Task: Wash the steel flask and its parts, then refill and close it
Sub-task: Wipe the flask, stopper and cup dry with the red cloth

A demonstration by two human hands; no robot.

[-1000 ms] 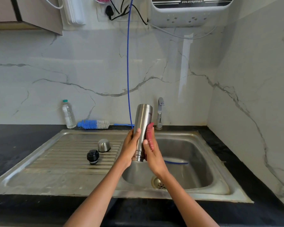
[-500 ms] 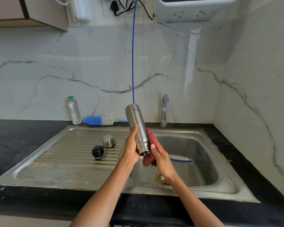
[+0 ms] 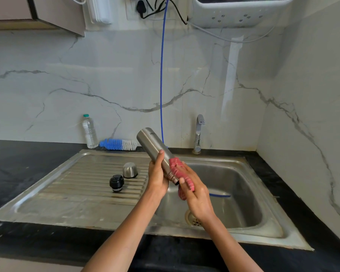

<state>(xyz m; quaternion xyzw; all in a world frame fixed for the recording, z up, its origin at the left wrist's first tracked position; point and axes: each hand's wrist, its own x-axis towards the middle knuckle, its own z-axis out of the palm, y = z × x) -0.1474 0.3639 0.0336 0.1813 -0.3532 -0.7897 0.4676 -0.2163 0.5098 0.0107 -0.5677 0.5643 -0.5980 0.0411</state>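
2 flask parts [image 3: 123, 176] beside sink basin [image 3: 243, 185]

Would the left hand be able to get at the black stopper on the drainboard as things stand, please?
Probably not yet: the left hand grips the steel flask. The way to the black stopper looks free once it lets go.

Two bare forearms, no sleeves visible; left hand [image 3: 157, 173] and right hand [image 3: 197, 191] ungloved, short nails.
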